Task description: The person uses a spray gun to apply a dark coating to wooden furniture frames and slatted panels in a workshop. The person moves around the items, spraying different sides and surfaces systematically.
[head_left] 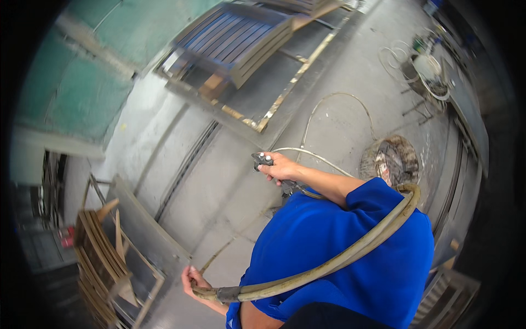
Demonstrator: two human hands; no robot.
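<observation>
My right hand (280,168) is closed round a dark spray gun (262,160) with small pale knobs, held out in front of my blue shirt. A thin pale hose (315,154) runs back from beside this hand. Lower down, my left hand (196,281) is curled round a thick yellowish hose (329,264), close to a grey taped band on it. That hose loops up across my shoulder. A thinner length leads from my left hand toward the middle of the floor, partly behind my body.
Ahead, slatted wooden furniture (233,38) rests on a low metal-framed platform (285,97). More slatted wooden pieces (101,257) stand at lower left beside a grey board (143,222). A stained round tub (402,156) and a bucket with coiled hoses (424,71) stand at right. Hose crosses the floor.
</observation>
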